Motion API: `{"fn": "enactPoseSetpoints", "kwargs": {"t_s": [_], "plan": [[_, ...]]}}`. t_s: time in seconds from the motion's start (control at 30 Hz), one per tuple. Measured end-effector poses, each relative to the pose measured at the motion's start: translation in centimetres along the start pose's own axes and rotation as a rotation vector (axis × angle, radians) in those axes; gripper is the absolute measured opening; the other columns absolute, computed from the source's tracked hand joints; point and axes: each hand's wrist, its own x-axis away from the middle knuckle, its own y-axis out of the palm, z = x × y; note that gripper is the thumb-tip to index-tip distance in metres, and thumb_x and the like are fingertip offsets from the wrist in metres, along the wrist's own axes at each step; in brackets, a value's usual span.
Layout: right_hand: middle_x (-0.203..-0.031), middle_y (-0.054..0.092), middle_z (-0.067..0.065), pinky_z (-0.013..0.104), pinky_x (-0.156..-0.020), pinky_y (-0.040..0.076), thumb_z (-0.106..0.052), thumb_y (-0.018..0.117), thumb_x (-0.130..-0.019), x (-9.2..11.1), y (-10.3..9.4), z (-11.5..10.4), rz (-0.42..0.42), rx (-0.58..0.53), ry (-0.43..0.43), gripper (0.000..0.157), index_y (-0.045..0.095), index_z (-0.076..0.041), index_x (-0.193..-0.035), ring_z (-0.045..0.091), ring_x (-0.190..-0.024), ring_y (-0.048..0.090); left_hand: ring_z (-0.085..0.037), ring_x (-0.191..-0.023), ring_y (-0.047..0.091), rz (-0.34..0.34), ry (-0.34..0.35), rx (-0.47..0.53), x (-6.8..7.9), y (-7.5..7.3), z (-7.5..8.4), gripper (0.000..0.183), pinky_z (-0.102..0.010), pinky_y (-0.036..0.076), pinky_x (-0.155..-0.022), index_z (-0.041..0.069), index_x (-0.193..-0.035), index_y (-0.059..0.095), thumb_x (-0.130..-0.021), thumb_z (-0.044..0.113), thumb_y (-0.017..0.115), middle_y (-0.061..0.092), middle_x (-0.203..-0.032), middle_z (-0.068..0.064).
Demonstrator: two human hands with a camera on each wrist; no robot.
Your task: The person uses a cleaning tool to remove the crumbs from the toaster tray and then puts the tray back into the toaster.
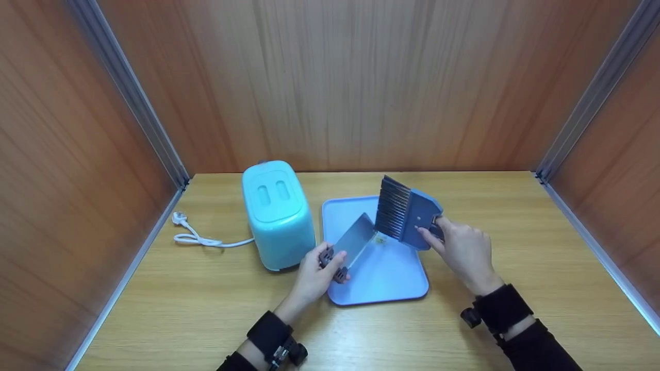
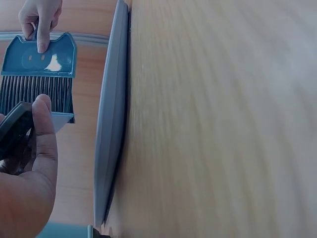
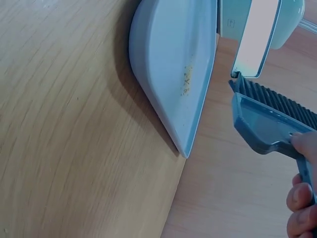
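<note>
My left hand (image 1: pixel 313 274) grips the dark slotted end of a flat metal crumb tray (image 1: pixel 357 238), held tilted over the blue plastic tray (image 1: pixel 384 282). By its handle, my right hand (image 1: pixel 466 252) holds a blue hand brush (image 1: pixel 418 219) with dark bristles (image 1: pixel 393 208). In the right wrist view the bristle tips (image 3: pixel 239 84) are right at the far end of the crumb tray (image 3: pixel 256 37). Yellowish crumbs (image 3: pixel 186 80) lie on the blue tray below. The left wrist view shows my left thumb (image 2: pixel 44 124) across the dark end piece (image 2: pixel 15 126).
A light blue toaster (image 1: pixel 278 216) with its lid on stands left of the blue tray. Its white cord and plug (image 1: pixel 198 238) lie on the table at the left. Wooden panels (image 1: pixel 330 87) enclose the table at the back and both sides.
</note>
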Motion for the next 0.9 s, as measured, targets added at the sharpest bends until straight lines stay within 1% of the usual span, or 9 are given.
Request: {"fn": "enactPoseSetpoints", "kwargs": {"t_s": [0.1,0.17,0.3,0.4,0.53,0.67,0.77,0.83,0.9], "plan": [[-0.059,0.061,0.006,0.025,-0.044,0.019,-0.046,0.081,-0.096,0.0,-0.2,0.0,-0.039,-0.032,0.017,0.042,0.073,-0.005,-0.091,0.012,-0.044,0.034,-0.027,-0.073,0.08,0.003,0.007,-0.009,0.1,0.0,0.0,0.025,-0.035,0.068,-0.067,-0.002,-0.107,0.059,-0.108,0.022,0.067,0.07,-0.088,-0.016],[-0.057,0.055,0.003,0.025,-0.044,0.02,-0.046,0.081,-0.096,-0.1,-0.4,0.0,-0.057,-0.061,0.042,0.042,0.072,-0.005,-0.09,0.012,-0.045,0.033,-0.029,-0.072,0.08,0.006,0.016,-0.018,0.1,0.0,0.0,0.026,-0.034,0.068,-0.066,-0.003,-0.106,0.059,-0.108,0.022,0.067,0.07,-0.085,-0.017],[-0.057,0.038,-0.003,0.025,-0.044,0.022,-0.046,0.08,-0.096,-0.4,-0.7,0.0,-0.061,-0.101,0.092,0.044,0.074,-0.003,-0.093,0.012,-0.045,0.032,-0.031,-0.073,0.08,0.009,0.032,-0.023,0.0,0.0,0.0,0.027,-0.034,0.068,-0.066,-0.003,-0.106,0.059,-0.108,0.022,0.068,0.07,-0.085,-0.018],[-0.058,0.036,-0.004,0.025,-0.045,0.022,-0.048,0.079,-0.097,-0.4,-0.7,-0.1,-0.07,-0.116,0.118,0.046,0.074,-0.003,-0.094,0.013,-0.046,0.033,-0.031,-0.074,0.08,0.009,0.035,-0.018,0.1,0.0,0.1,0.026,-0.035,0.068,-0.067,-0.003,-0.109,0.06,-0.108,0.022,0.067,0.071,-0.089,-0.019],[-0.06,0.035,-0.005,0.025,-0.047,0.023,-0.049,0.079,-0.097,-0.4,-0.7,-0.4,-0.106,-0.174,0.137,0.046,0.072,-0.005,-0.09,0.014,-0.048,0.036,-0.032,-0.075,0.08,0.011,0.032,-0.027,0.0,-0.1,0.1,0.025,-0.039,0.069,-0.068,-0.003,-0.109,0.06,-0.108,0.021,0.066,0.072,-0.09,-0.021],[-0.061,0.036,-0.006,0.022,-0.049,0.023,-0.048,0.08,-0.096,-0.3,-0.6,-1.1,-0.138,-0.25,0.104,0.043,0.07,-0.008,-0.086,0.011,-0.05,0.037,-0.031,-0.074,0.08,0.017,0.032,-0.036,-0.1,-0.2,0.0,0.025,-0.039,0.069,-0.067,-0.002,-0.104,0.058,-0.108,0.022,0.067,0.071,-0.087,-0.019],[-0.062,0.042,-0.007,0.02,-0.05,0.025,-0.047,0.082,-0.095,-0.1,-0.4,-1.6,-0.167,-0.3,0.064,0.04,0.069,-0.011,-0.082,0.009,-0.054,0.04,-0.028,-0.074,0.081,0.02,0.023,-0.043,-0.2,-0.2,-0.1,0.026,-0.035,0.068,-0.067,0.0,-0.101,0.057,-0.109,0.023,0.066,0.07,-0.086,-0.018],[-0.062,0.043,-0.008,0.02,-0.051,0.026,-0.046,0.082,-0.095,0.0,-0.3,-2.0,-0.193,-0.32,0.048,0.039,0.067,-0.013,-0.08,0.008,-0.055,0.041,-0.026,-0.074,0.08,0.02,0.011,-0.041,-0.2,-0.2,-0.1,0.025,-0.034,0.068,-0.067,0.001,-0.102,0.057,-0.109,0.024,0.065,0.072,-0.089,-0.018],[-0.062,0.042,-0.009,0.019,-0.052,0.025,-0.047,0.081,-0.095,0.2,-0.2,-2.2,-0.221,-0.314,0.039,0.041,0.064,-0.014,-0.078,0.007,-0.055,0.04,-0.024,-0.075,0.08,0.017,0.001,-0.036,-0.2,-0.2,-0.1,0.025,-0.034,0.068,-0.068,0.002,-0.105,0.058,-0.11,0.025,0.065,0.073,-0.093,-0.018]]}}
